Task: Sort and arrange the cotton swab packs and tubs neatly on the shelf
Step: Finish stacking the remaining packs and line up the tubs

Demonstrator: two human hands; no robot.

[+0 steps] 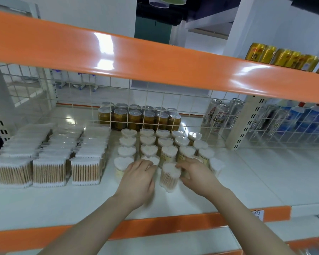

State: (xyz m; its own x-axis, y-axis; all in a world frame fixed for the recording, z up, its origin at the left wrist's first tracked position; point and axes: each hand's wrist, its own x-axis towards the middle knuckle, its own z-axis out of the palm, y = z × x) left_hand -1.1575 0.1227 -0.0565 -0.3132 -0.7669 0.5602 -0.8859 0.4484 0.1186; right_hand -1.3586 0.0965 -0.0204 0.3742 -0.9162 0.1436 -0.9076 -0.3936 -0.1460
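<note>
Tubs [156,144] in rows mid-shelf [228,181], flat packs [50,153] lined up just left.
Left hand [138,178] fingers curled on one front tub [151,160]; right hand [197,176] fingers curled beside foremost tub [169,176], grip unclear.

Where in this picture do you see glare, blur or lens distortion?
Head view: bright glare patches lie on the upper orange shelf beam and on the white shelf board; the left hand is smeared by motion blur; the wide-angle lens bends the straight shelf edges into curves.
</note>
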